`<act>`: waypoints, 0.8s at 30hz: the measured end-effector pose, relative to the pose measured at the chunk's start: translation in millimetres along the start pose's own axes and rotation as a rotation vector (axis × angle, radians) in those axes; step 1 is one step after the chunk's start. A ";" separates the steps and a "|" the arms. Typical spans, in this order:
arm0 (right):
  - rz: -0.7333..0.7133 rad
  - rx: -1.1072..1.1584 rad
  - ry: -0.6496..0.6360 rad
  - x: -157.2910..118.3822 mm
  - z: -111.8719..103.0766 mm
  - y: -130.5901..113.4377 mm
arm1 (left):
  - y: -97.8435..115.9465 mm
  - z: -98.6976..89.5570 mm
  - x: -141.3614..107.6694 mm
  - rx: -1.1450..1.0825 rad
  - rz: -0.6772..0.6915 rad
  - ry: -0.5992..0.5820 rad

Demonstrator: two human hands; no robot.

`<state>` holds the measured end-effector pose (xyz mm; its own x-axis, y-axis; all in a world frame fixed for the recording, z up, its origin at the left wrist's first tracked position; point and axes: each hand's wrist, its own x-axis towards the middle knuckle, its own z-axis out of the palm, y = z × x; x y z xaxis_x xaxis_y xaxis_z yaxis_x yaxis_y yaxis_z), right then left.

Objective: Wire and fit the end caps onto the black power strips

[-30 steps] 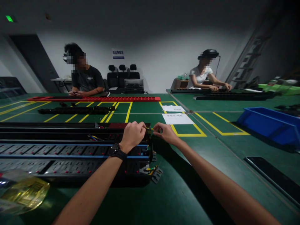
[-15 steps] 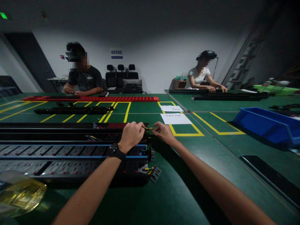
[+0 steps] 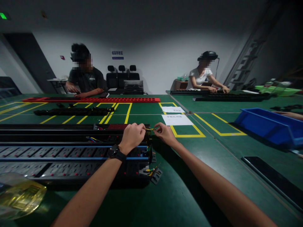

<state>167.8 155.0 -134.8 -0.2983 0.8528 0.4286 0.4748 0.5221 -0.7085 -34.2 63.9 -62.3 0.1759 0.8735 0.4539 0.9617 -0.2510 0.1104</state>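
My left hand (image 3: 133, 136), with a black watch on its wrist, is closed in a pinch over the right end of the farthest black rail. A short yellow-green wire (image 3: 149, 129) runs from its fingertips to my right hand (image 3: 165, 133). The thumb and forefinger of my right hand pinch the wire's free end; the tip itself is too small to make out. Nearer to me lie black socket strips (image 3: 71, 152) with red switches and blue edges. Loose wires and a grey slotted bracket (image 3: 156, 175) stick out at the nearest strip's right end.
A bottle of yellow liquid (image 3: 22, 197) lies front left. A blue bin (image 3: 267, 127) and a dark phone-like slab (image 3: 272, 179) are on the right. White paper sheets (image 3: 177, 120) and a red rail (image 3: 94, 100) lie beyond. Two people (image 3: 86, 78) work across the table.
Both my hands hold nearly the same place, the wire still between them. Another person's arm has come into view behind the blue bin. The person at far left has shifted their head and hands.
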 end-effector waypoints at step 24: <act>0.232 -0.437 0.105 24.6 -75.5 25.4 | 1.0 -2.7 0.2 0.024 -0.008 -0.026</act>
<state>235.0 189.8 -100.0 -0.0697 0.9313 0.3574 0.8276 0.2540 -0.5006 -33.7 62.7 -59.7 0.1736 0.8862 0.4296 0.9677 -0.2345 0.0924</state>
